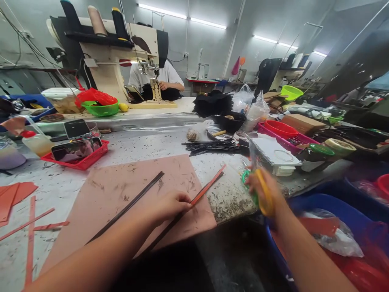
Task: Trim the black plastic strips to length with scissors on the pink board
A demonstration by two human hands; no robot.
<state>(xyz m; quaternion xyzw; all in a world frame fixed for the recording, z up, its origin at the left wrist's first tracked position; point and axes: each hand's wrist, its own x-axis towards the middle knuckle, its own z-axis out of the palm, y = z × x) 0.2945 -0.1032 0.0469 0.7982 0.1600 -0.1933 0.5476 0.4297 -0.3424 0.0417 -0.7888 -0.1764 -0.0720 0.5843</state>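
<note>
My left hand [174, 202] is closed on an orange-red strip [209, 183], which lies along a black strip [170, 227] and partly covers it. Both rest on a pinkish sheet [112, 194] spread at the table's front edge. To the left on the same sheet lies a bundle of thin black strips [136, 200]. Smeared by motion, my right hand [267, 188] grips scissors with a yellow handle [263, 196], their blurred blades pointing up. They are apart from the strips. Something green [244, 177] shows beside that hand.
Orange-red strips [31, 239] lie at left, near a red basket [86, 156] with a phone. A pile of black strips [212, 147] and a notebook [273, 150] lie beyond the sheet. A blue tub [310, 198] stands at right. Behind a sewing machine [106, 61] sits another person.
</note>
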